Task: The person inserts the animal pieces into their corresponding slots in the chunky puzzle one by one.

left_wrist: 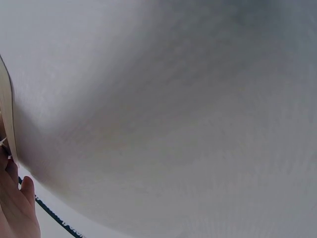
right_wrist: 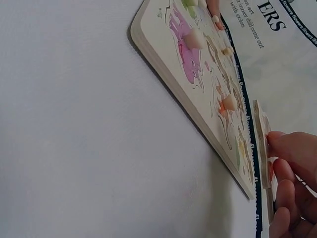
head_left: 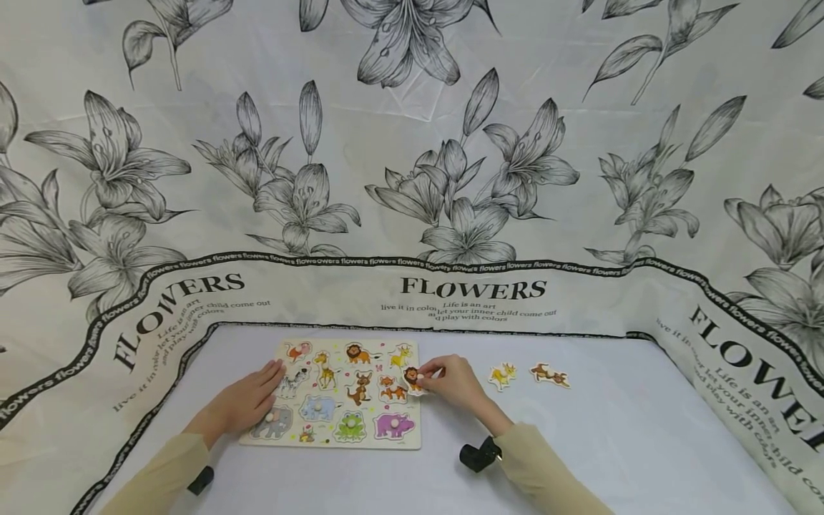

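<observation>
A wooden animal peg puzzle board (head_left: 335, 444) lies on the white-covered table. My left hand (head_left: 247, 400) rests along its left edge, fingers nearly straight; in the left wrist view only part of that hand (left_wrist: 19, 208) shows beside the board's rim (left_wrist: 7, 106). Between thumb and fingertips, my right hand (head_left: 455, 383) pinches a lion puzzle piece (head_left: 410, 377) by its knob. The piece overlaps the board's right edge in the head view. From the right wrist, the lion piece (right_wrist: 261, 144) appears edge-on, tilted up, with the fingers behind it.
To the right lie two loose pieces, a yellow goat-like one (head_left: 501, 375) and a kangaroo (head_left: 550, 375). Knobbed pieces sit in the board, among them the frog (head_left: 350, 428) and purple hippo (head_left: 394, 425). A flower-printed cloth (head_left: 476, 300) rises behind the table.
</observation>
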Motion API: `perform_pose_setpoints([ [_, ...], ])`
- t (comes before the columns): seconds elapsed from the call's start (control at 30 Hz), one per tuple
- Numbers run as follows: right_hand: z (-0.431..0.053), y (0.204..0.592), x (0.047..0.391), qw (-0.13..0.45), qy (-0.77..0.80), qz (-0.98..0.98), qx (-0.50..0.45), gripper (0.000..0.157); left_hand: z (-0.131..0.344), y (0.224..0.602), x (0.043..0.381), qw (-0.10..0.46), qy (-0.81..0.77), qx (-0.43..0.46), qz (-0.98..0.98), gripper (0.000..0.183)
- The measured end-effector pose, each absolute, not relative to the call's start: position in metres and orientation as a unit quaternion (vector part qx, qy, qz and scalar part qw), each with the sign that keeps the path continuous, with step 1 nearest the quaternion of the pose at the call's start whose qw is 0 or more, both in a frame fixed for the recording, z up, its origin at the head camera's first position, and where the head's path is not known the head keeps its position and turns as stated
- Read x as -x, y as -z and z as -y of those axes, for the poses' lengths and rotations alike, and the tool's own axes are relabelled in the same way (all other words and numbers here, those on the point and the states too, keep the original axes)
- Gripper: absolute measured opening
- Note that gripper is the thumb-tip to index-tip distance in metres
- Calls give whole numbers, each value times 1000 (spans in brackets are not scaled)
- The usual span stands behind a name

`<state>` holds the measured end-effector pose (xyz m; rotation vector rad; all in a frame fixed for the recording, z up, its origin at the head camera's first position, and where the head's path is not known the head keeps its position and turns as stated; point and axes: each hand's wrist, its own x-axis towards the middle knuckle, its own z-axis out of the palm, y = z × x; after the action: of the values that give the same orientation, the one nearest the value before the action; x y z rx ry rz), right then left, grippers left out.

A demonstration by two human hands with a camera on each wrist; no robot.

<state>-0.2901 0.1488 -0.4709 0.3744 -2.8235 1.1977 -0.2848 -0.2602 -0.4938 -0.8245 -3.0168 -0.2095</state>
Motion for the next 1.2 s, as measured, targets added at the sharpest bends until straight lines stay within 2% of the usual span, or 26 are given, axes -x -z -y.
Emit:
perform_pose_setpoints([
  [0.3,-137,468,301,21,-393,910,-133,11,261,492,284,17,62,272,960,52],
  [1.2,-103,466,334,-6,-387,907,-166,14,262,496,286,1,63,265,962,53],
])
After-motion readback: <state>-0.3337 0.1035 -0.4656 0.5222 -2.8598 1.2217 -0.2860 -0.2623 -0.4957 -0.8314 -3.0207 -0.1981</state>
